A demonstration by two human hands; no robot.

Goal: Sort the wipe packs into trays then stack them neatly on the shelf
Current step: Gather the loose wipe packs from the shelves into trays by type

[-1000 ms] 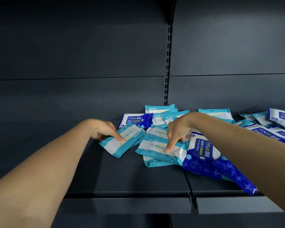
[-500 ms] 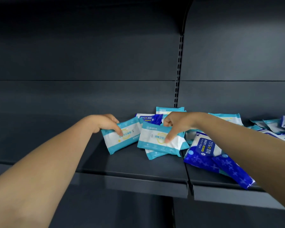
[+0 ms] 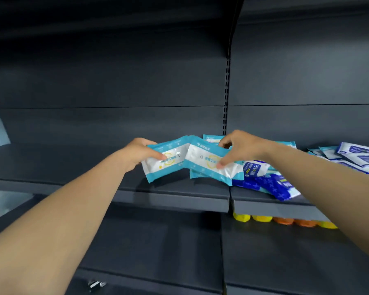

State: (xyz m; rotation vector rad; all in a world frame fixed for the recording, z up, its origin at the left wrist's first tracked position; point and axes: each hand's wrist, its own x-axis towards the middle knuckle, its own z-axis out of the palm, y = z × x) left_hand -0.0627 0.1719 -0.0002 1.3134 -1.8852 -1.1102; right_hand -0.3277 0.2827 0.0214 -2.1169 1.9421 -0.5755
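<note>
Print on both held teal packs (image 3: 165, 160) blurred, unreadable. Pile of wipe packs (image 3: 349, 155) cut off at right edge. Yellow and orange items (image 3: 283, 220) mostly hidden under shelf lip (image 3: 271, 207). Small shiny object (image 3: 96, 284) at bottom too blurred to identify.

Shop: dark slotted shelving (image 3: 173, 200), packaged wipes (image 3: 262, 169).

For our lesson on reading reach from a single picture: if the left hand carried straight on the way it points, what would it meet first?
The left hand points right, gripping a teal wipe pack. That pack's far edge would probably meet the teal pack held by the right hand first; they look nearly touching, though depth is unclear.
</note>
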